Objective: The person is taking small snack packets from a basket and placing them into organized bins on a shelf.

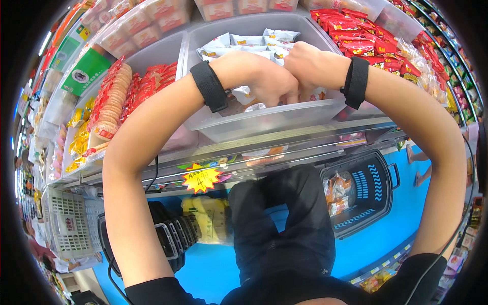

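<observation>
Both my hands reach into a translucent plastic bin [267, 116] on a shop shelf. My left hand [268, 78] is bent down over the bin's front part, its fingers pointing at the bottom. Against it, on the right, is my right hand [309, 63], knuckles up, its fingertips largely hidden. What either hand grips cannot be made out. White snack packets [248, 40] lie in rows behind the hands, and a few more packets [244, 95] show beneath them. Black straps circle both wrists.
Red snack packets [354, 42] fill the bin to the right; packed round biscuits [112, 99] stand at the left. Below the shelf edge hangs a yellow price tag [201, 178]. On the blue floor are a dark shopping basket [375, 190] holding packets, stacked black baskets [171, 236] and a yellow bag [207, 219].
</observation>
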